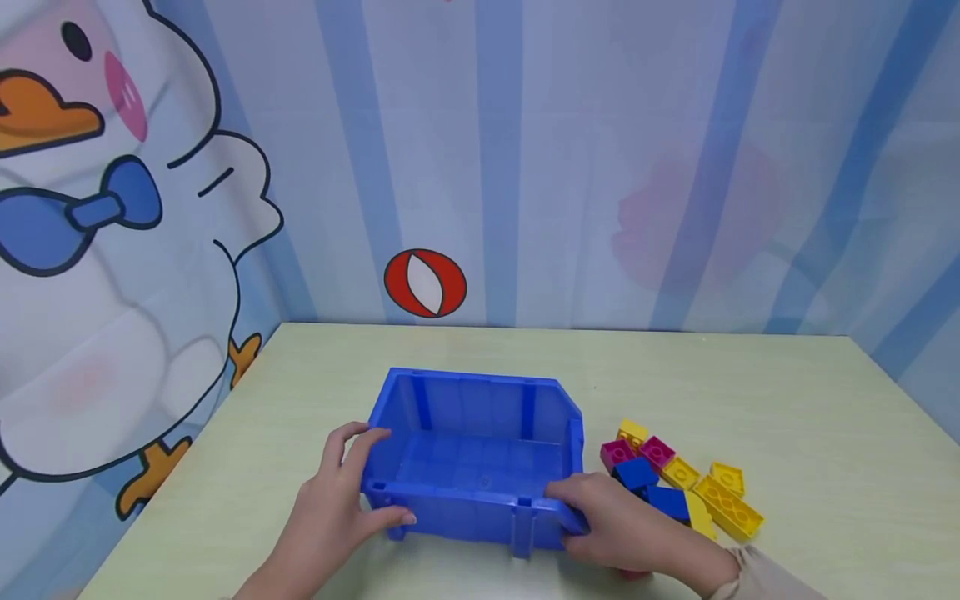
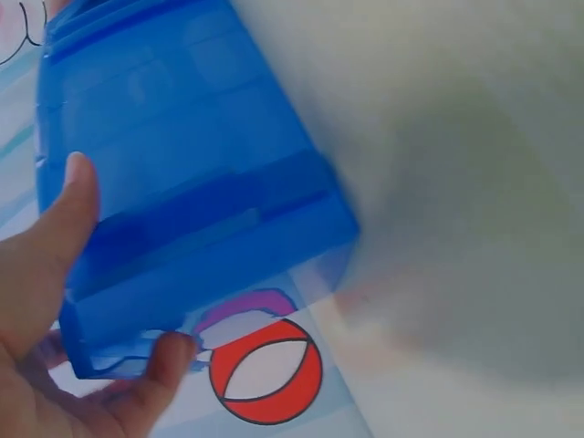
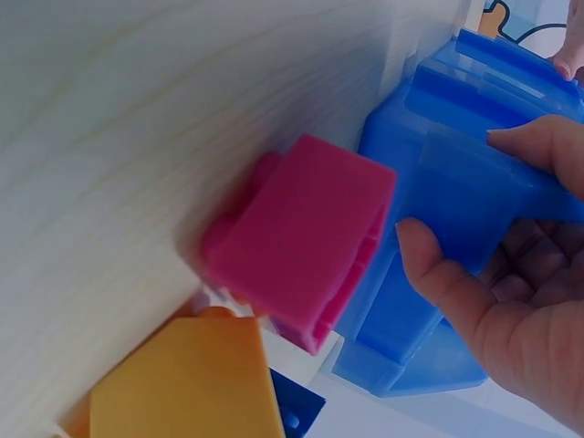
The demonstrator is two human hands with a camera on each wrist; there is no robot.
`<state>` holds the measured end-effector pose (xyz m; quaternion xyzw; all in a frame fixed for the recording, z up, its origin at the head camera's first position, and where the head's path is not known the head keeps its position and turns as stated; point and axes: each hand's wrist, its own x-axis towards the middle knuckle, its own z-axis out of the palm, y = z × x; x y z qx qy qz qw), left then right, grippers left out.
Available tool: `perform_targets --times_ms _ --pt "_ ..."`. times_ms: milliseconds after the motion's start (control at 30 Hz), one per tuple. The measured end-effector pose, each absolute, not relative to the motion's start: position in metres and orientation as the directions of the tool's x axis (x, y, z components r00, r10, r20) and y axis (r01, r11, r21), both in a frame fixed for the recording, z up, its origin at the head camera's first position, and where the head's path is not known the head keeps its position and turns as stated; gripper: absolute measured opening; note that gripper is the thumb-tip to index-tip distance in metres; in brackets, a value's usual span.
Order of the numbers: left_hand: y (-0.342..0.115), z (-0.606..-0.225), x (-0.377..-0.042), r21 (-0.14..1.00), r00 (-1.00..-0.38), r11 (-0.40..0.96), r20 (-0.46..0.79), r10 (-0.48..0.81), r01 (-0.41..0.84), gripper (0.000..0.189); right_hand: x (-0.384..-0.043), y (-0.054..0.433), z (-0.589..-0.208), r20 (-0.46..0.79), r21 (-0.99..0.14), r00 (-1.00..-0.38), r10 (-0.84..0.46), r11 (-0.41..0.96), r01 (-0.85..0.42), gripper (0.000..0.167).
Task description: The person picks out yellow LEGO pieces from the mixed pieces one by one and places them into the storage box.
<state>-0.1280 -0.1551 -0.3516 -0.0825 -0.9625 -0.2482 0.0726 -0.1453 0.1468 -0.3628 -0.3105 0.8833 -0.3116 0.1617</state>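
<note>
One open-topped blue bin (image 1: 480,521) sits in front of the person, over the near middle of a pale desk (image 1: 825,417) with faint wood grain, its inner floor in plain sight; whether its base lies flat or is slightly raised, I cannot tell. Behind the desk hangs a backdrop (image 1: 570,167) striped in light and darker blue, creased here and there, with one white cartoon duck (image 1: 82,333) filling the left side, wearing one blue bow tie (image 1: 93,208) and standing on two orange feet. One red ball with a white middle (image 1: 453,283) is printed just above the desk's far edge. Two hands are on the bin: the left grip (image 1: 333,504) is bent around its left end, fingers over the rim and thumb against the front, while the right grip (image 1: 611,512) pinches the front right corner, thumb above the lip and fingers beneath. A pale sleeve (image 1: 761,579) shows at the right wrist. To the bin's right, near it, I count ten toy blocks at least: five yellow (image 1: 727,507), two blue (image 1: 667,504) and three pinkish red (image 1: 657,452), one of these mostly hidden below the right hand.
</note>
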Motion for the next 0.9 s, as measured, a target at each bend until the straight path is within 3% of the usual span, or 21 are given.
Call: perform_targets --times_ms 400,700,900 --pt "-0.155 -0.350 -0.134 0.594 -1.000 0.804 0.017 0.020 0.026 0.085 -0.145 0.146 -0.363 -0.090 -0.642 -0.752 -0.653 0.615 -0.457 0.025" --pt "-0.155 -0.354 -0.138 0.636 -0.999 0.771 -0.054 -0.007 -0.040 0.117 -0.145 0.145 -0.362 -0.115 -0.645 -0.758 -0.642 0.629 -0.434 0.026" --pt "-0.154 -0.353 -0.139 0.636 -0.999 0.771 -0.046 0.004 -0.027 0.110 -0.145 0.145 -0.362 -0.121 -0.634 -0.761 -0.638 0.640 -0.435 0.027"
